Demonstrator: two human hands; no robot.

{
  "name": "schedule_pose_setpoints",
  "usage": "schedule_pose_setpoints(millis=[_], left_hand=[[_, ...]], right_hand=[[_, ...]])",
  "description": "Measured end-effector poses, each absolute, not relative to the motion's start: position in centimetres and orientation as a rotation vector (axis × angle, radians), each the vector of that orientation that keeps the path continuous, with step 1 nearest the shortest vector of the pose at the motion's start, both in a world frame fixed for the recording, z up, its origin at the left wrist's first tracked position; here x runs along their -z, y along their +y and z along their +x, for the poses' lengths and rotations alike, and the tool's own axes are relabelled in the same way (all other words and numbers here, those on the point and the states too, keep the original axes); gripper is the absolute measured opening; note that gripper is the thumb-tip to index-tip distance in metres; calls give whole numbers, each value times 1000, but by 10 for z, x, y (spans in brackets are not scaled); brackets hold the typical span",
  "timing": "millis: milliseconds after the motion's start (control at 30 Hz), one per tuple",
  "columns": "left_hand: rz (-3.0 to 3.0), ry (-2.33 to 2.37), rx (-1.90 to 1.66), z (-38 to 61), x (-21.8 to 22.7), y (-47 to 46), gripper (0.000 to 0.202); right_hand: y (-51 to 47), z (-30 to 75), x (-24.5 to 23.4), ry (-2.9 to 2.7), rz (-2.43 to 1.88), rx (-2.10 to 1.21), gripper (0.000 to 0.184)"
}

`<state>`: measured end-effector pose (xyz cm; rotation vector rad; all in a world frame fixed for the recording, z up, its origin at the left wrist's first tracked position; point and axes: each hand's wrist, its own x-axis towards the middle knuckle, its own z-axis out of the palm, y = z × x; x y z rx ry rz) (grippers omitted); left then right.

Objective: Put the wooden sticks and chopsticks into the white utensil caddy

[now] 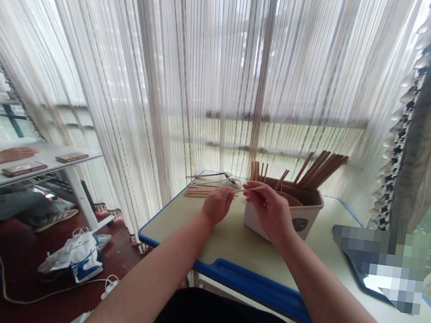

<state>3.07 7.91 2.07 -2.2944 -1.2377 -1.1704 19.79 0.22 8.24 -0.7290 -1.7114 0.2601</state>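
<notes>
Between my two hands runs a thin wooden chopstick (238,191). My left hand (217,206) is closed around one end, and my right hand (269,205) pinches the other end in front of a storage box (258,226). This box is white outside and brown inside, with dividers; several brown chopsticks (323,170) stand upright or lean in its compartments. Beyond my left hand a row of loose chopsticks (196,190) lies flat on the table. Behind that row are metal spoons (232,179), partly hidden by my hands and the box.
The table (176,220) has a blue edge. A dark tablet-like object (367,279), partly pixelated, lies at its right. Sheer curtains (212,66) hang behind. At left, another person's hand (20,153) rests on a white table; bags (82,255) and a cable lie on the floor.
</notes>
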Motion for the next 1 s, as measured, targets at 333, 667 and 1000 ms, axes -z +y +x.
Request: schedule_pose_setpoints(millis=[333,667,1000], left_hand=[[-2234,-1460,1061,30,-12,91,18],[-2260,-1505,993,35,-9,91,22],[-2217,-1763,588,41,-10,93,25]], right_hand=[[4,239,-115,-976,-560,30,14],[11,243,-105,-1212,-909,59,38],[7,237,-100,-1375,-953,194,49]])
